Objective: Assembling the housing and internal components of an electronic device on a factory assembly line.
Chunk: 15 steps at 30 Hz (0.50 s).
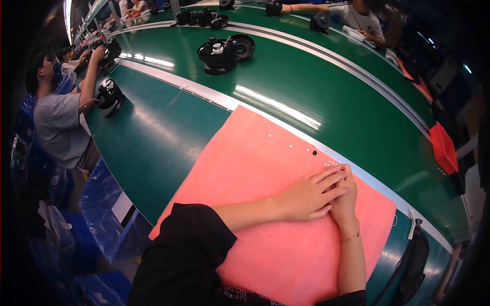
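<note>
My left hand lies across my right hand over a pink cloth mat. The fingers of my left hand are stretched out, slightly apart, over the right hand's fingers. Most of my right fingers are hidden beneath them; whether anything lies between the palms does not show. Just beyond the fingertips, small clear round pieces are scattered on the mat, with one small black round piece among them. A thin bracelet circles my right wrist.
Beyond a metal rail runs a green conveyor belt carrying a black round appliance part. Another black unit stands at the left, by a seated person. A red bin and a black bag are at the right.
</note>
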Each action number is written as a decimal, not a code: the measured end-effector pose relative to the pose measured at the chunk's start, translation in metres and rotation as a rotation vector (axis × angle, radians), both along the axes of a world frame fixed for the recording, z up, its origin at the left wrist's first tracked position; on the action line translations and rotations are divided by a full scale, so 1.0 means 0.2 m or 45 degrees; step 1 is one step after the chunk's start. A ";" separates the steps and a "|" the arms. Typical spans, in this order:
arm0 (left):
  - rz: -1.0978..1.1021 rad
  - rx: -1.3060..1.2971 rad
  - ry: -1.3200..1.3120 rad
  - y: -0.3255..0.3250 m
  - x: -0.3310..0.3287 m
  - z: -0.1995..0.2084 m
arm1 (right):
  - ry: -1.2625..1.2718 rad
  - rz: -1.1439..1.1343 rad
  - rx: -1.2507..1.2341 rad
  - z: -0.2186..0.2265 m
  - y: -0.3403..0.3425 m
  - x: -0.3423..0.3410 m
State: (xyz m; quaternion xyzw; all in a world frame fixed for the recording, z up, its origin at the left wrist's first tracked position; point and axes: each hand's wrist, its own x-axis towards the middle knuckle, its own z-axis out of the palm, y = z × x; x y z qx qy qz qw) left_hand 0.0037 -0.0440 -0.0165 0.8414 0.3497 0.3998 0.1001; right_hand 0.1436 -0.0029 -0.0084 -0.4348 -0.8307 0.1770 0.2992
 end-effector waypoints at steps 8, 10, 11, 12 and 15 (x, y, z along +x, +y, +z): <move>-0.005 -0.010 -0.004 0.00 -0.01 0.00 | 0.020 -0.003 0.001 0.01 -0.01 -0.01; -0.007 -0.006 -0.005 -0.01 -0.01 0.00 | 0.010 -0.003 0.018 0.01 -0.01 -0.01; -0.002 -0.005 -0.005 -0.01 -0.01 0.00 | 0.006 -0.001 0.020 0.01 -0.01 -0.01; 0.003 -0.003 -0.005 -0.01 -0.01 0.01 | 0.001 0.000 0.024 0.01 -0.01 -0.02; -0.002 -0.013 0.011 0.01 0.01 0.00 | 0.029 -0.013 -0.022 0.00 0.01 0.01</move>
